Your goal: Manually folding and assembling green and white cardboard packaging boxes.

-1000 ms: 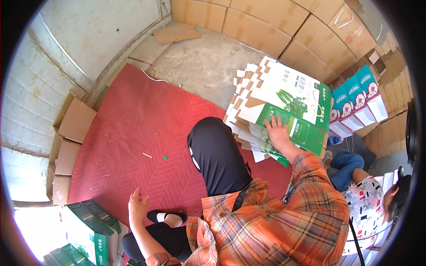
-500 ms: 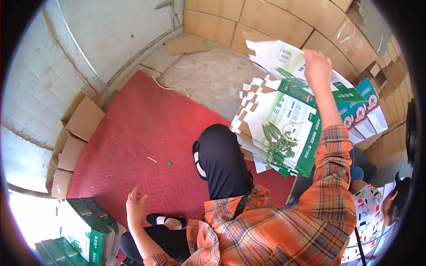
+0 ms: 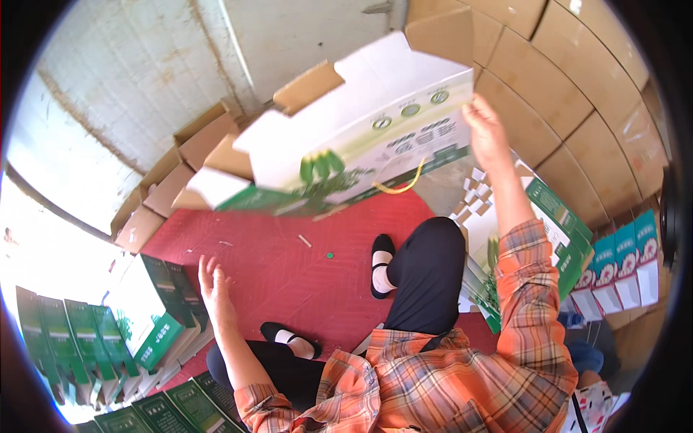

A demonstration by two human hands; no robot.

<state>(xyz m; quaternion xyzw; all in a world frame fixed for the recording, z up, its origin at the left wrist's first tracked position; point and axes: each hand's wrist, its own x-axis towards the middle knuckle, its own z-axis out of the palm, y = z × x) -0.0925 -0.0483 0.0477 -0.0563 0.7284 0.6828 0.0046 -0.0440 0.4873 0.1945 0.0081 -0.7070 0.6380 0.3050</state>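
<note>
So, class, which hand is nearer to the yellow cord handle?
Right. The right hand grips the carton up and right of the yellow cord handle; the left hand is farther off, to its lower left.

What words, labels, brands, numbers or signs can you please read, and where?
I don't copy wording, only locate it.
Raised carton: blurred lettering, three round green emblems.
Carton stack: pale lettering, too small to read.
Teal boxes: pale lettering, too small.
Green cartons, lower left: pale lettering, too small.

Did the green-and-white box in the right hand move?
Yes. Judged against the red mat, the green-and-white box has moved left, lifted off the stack of flat boxes; the right hand holds one end.
</note>
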